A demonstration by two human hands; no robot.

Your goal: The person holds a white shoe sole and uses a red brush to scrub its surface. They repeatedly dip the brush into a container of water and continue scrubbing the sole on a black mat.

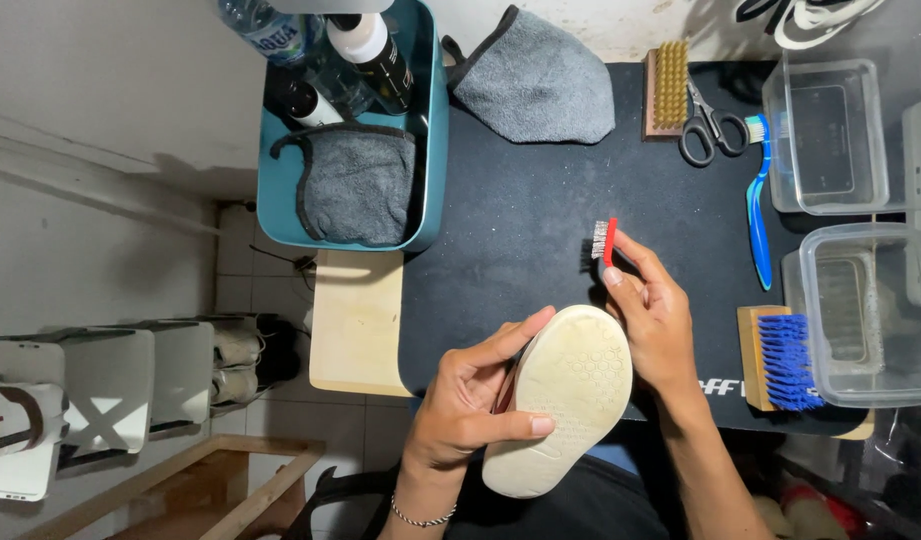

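My left hand (477, 400) grips a small shoe (562, 395) turned sole up, its cream sole with a hexagon pattern facing me. My right hand (652, 322) holds a small red-handled brush (604, 240) with pale bristles, raised just above the toe end of the sole over the black mat (540, 230). The brush bristles point left and do not touch the sole. A thin bracelet sits on my left wrist.
A teal tub (432, 150) at the back left holds bottles and a grey cloth. Another grey cloth (535, 80), a wooden brush (666, 88), scissors (708, 130), a blue toothbrush (758, 205), a blue-bristled brush (778, 360) and two clear tubs (830, 135) lie on the right. Shoe shelves stand lower left.
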